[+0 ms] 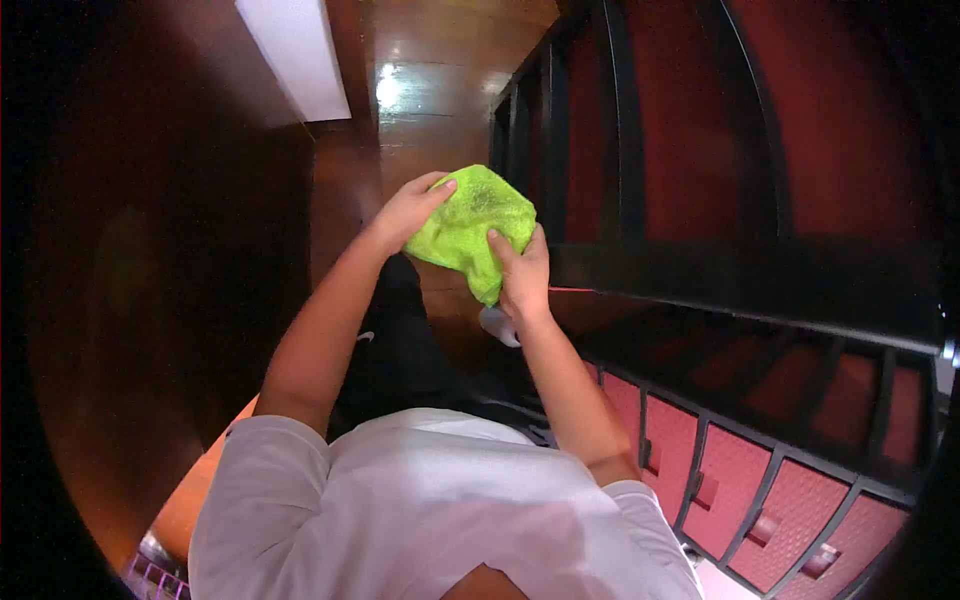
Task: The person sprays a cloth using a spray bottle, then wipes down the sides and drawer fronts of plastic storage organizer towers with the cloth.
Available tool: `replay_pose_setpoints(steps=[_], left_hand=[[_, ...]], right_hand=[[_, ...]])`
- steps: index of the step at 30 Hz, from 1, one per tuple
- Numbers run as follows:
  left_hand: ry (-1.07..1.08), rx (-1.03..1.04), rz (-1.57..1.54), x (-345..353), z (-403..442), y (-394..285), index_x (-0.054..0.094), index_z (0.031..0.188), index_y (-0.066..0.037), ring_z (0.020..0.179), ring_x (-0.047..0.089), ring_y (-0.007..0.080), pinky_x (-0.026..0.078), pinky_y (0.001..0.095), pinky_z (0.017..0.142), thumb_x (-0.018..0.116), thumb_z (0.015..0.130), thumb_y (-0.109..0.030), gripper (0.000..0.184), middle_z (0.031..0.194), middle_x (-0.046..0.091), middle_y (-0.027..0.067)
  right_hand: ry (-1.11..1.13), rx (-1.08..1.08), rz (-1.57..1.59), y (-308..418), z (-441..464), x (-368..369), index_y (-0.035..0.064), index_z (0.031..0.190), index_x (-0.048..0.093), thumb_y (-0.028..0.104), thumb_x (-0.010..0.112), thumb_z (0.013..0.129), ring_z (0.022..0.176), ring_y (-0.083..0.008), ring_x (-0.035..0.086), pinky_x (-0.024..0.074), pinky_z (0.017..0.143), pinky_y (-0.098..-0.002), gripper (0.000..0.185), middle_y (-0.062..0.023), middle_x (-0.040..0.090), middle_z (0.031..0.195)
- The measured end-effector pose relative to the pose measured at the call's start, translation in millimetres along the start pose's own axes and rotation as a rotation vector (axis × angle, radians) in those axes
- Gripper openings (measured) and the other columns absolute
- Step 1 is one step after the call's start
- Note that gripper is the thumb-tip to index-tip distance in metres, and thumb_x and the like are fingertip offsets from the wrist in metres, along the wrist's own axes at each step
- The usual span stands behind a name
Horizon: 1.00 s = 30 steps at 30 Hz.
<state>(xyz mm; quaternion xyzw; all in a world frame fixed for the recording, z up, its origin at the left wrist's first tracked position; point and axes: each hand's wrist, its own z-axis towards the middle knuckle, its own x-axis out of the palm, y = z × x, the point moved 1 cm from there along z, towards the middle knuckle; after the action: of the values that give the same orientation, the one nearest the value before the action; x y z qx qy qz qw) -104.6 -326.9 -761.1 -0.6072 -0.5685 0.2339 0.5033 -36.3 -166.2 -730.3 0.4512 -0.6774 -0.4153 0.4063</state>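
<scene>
A bright green cleaning cloth (470, 215) is stretched between my two hands in front of my body. My left hand (412, 208) grips its left edge, thumb on top and fingers underneath. At the lower right edge, my right hand (524, 268) pinches the cloth with its thumb laid over the surface. The cloth looks folded or bunched, with a corner hanging down beside my right hand. A darker patch shows near its upper middle. Most of the fingers are hidden beneath the cloth.
Black slatted rails (615, 130) with red panels behind them rise on the right. More black bars with pink panels (700, 480) stand at lower right. A glossy wooden floor (430, 110) lies ahead. A white panel (295, 55) is at upper left, and a whitish object (497, 325) sits below my right hand.
</scene>
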Motion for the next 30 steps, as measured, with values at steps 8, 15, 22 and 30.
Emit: replay_pose_setpoints(steps=[8,15,22,30], left_hand=[[0.378,-0.020,-0.696,-15.3,-34.3,28.6,0.042,0.131,-0.001,0.110,0.055,0.0228,0.043,0.0370,0.095,0.057,0.089,-0.027,0.052,0.122,0.055,0.0124],[0.397,-0.153,-0.716,9.3,-44.7,36.3,0.051,0.119,0.002,0.099,0.061,0.0257,0.049,0.0399,0.088,0.059,0.083,-0.015,0.040,0.112,0.060,0.0148],[0.076,-0.026,-0.711,17.1,-0.1,48.0,0.054,0.111,-0.001,0.092,0.062,0.0214,0.050,0.0356,0.080,0.055,0.088,-0.028,0.036,0.105,0.062,0.0107],[-0.042,-0.222,-0.306,109.8,9.7,54.4,0.059,0.101,-0.003,0.083,0.053,0.0151,0.043,0.0319,0.075,0.048,0.090,-0.049,0.049,0.093,0.059,0.0078]], right_hand=[[0.260,-0.004,0.380,19.1,-19.4,4.0,0.0005,0.120,0.041,0.001,0.059,0.084,0.100,-0.0167,0.054,0.0441,0.087,-0.0299,0.040,-0.0100,0.054,0.108],[0.053,-0.388,-0.433,6.5,-28.8,-8.8,0.0013,0.132,0.028,0.000,0.059,0.081,0.115,-0.0220,0.045,0.0362,0.097,-0.0334,0.059,-0.0157,0.045,0.121],[0.087,-0.640,-1.038,16.0,-69.9,-3.4,0.0046,0.137,0.027,0.009,0.071,0.071,0.129,-0.0484,0.024,0.0295,0.104,-0.0480,0.079,-0.0298,0.013,0.141],[0.025,-0.702,-0.963,-16.5,-55.8,-29.5,0.0043,0.125,0.042,0.010,0.068,0.075,0.122,-0.0389,0.035,0.0339,0.099,-0.0445,0.056,-0.0239,0.030,0.133]])
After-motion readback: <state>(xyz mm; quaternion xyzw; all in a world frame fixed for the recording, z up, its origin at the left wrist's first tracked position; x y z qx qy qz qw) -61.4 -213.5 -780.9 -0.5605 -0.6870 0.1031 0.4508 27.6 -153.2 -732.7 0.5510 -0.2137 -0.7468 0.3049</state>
